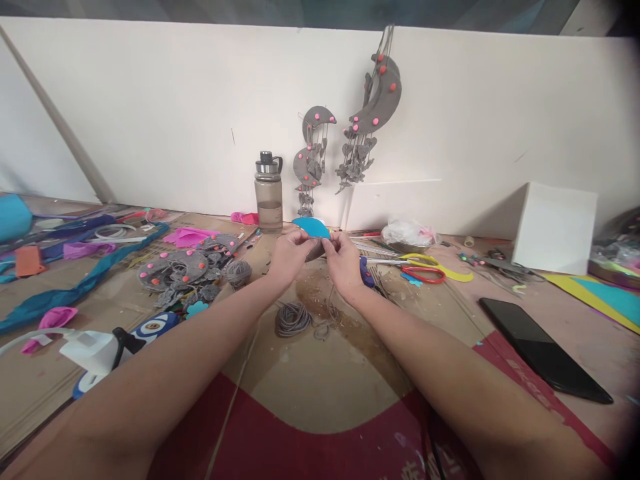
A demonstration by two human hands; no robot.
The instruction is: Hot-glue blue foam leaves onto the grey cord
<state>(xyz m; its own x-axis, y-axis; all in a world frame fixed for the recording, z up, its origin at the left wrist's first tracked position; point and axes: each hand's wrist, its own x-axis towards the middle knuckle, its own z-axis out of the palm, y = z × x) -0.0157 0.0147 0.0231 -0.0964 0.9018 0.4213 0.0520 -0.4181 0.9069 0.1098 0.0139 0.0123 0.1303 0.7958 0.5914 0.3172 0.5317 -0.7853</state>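
A bright blue piece (311, 227) with a rounded upper edge is held up near the middle of the worktop, just above the surface. A dark grey piece (315, 249) shows directly below it, between the thumbs; whether the two are joined, I cannot tell. The person's left hand (290, 252) pinches the near edge on one side, thumb and fingers together on it. The right hand (343, 261) does likewise on the other side, its fingertips closed on the edge.

Just below the hands, a coil of grey cord (293, 320) lies on brown cardboard (340, 393) with dark red printed areas. Beyond the left forearm sit a ball of grey yarn (237, 273) and, beside it, a heap of grey crescents (183, 270) dotted pink and orange. Beyond the hands, slightly left, a clear bottle (269, 200) with a black lid stands upright, partly filled.

Just right of the right hand are red scissor handles (424, 274), with a crumpled clear bag (407, 233) behind them. Farther right, a black phone (545, 350) lies flat, and a white panel (555, 227) stands upright. Dotted grey crescent mobiles (383, 100) hang against the white backboard (175, 113).
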